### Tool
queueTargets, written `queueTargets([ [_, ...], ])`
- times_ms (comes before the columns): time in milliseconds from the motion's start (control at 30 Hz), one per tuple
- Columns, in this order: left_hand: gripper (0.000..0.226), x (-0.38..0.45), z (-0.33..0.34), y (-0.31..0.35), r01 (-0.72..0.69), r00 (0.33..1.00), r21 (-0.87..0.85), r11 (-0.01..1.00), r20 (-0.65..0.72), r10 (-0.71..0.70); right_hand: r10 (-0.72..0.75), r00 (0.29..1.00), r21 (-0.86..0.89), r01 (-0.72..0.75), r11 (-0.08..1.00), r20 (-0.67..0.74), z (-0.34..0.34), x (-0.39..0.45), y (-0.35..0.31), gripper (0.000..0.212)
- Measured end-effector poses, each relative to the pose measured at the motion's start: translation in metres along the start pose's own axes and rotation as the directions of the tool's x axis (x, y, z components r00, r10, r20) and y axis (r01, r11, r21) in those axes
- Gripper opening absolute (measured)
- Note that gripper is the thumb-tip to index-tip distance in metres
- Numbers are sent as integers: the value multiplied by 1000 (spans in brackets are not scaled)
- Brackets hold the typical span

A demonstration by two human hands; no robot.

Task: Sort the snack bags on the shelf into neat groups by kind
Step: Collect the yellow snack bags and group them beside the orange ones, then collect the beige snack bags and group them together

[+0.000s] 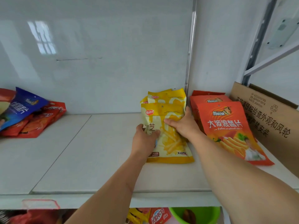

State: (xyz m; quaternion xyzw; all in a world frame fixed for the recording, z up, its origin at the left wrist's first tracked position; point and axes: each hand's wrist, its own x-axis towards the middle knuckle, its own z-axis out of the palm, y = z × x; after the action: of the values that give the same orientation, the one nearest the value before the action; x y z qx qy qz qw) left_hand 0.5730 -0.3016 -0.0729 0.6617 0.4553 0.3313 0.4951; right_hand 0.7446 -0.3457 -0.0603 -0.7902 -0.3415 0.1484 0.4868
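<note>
Both forearms bare, sleeveless to frame edge; no rings, watch, gloves.

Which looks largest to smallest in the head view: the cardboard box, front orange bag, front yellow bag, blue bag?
1. Cardboard box, partly cut off.
2. Front orange bag.
3. Front yellow bag, close to the orange one, unsure.
4. Blue bag, partly hidden.
</note>
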Motion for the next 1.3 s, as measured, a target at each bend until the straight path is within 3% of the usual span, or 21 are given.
queueTargets([
  [233,63,-2,-37,-3,-67,995,243,968,-62,84,-183,973,-469,98,877,-139,4,-22,-27,113],
  [367,45,-5,-76,-12,-172,971,574,801,-39,236,-478,873,-693,287,661,-94,30,-43,-48,74],
  [467,41,-6,-113,-21,-221,947,708,671,-7,320,-630,776,-738,440,512,26,69,-59,-67,43],
  [567,39,-7,-158,-34,-260,914,805,533,28,404,-691,713,-718,542,438,116,118,-77,-88,30],
  [700,37,-3,-239,-56,-248,887,909,335,74,455,-697,690,-680,607,411,195,186,-107,-125,27],
  [833,33,-2,-304,-68,-228,881,949,220,104,462,-692,679,-651,644,401,245,239,-128,-157,30],
  [1000,31,2,-390,-94,-175,884,959,224,53,464,-680,678,-607,673,423,278,315,-159,-207,32],
  [1133,33,9,-442,-109,-120,892,952,281,-21,451,-682,664,-564,705,431,308,363,-171,-242,30],
  [1300,33,32,-500,-128,-24,889,913,407,-166,426,-663,693,-445,707,550,281,427,-172,-284,26],
])
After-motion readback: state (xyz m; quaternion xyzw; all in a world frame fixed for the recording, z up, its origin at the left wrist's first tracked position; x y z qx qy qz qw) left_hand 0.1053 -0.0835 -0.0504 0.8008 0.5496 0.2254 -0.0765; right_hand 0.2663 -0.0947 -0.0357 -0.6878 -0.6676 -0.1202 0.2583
